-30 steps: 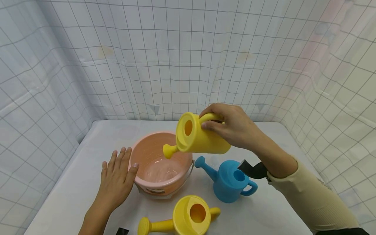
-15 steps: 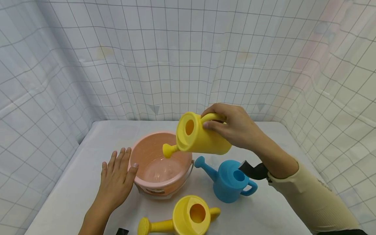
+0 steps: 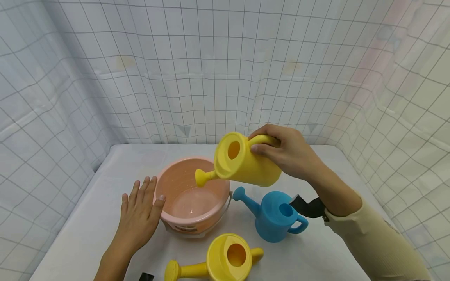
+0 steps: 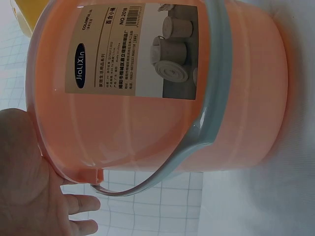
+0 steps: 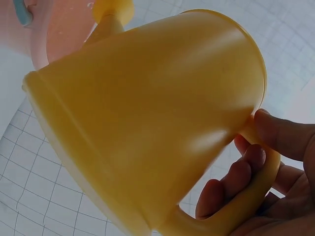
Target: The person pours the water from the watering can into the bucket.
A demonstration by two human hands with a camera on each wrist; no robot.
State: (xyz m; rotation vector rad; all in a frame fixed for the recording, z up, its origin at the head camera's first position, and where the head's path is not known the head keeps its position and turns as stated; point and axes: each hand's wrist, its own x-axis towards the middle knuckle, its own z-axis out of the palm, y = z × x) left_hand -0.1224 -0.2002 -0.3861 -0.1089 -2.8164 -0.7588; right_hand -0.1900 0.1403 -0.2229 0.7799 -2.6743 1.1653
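A yellow watering can (image 3: 249, 162) is held tilted in the air, its spout head (image 3: 201, 177) over the pink bucket (image 3: 163, 214). My right hand (image 3: 286, 150) grips its handle; in the right wrist view the fingers curl round the handle (image 5: 251, 201), thumb on top. My left hand (image 3: 140, 212) lies against the bucket's left rim with its fingers straight. In the left wrist view the bucket's side shows a label (image 4: 133, 49) and a grey-blue carrying handle (image 4: 216, 88). Shallow clear liquid seems to lie in the bucket.
A blue watering can (image 3: 275, 216) stands right of the bucket, under my right forearm. A second yellow watering can (image 3: 226, 257) stands at the near edge, its spout pointing left. Grid-patterned white curtains (image 3: 225, 78) enclose the white table (image 3: 316, 249) at the back and sides.
My right hand has moved slightly right and drawn the yellow watering can back, tipping it a little less. Ripples in the bucket have lessened. My left hand has stayed put.
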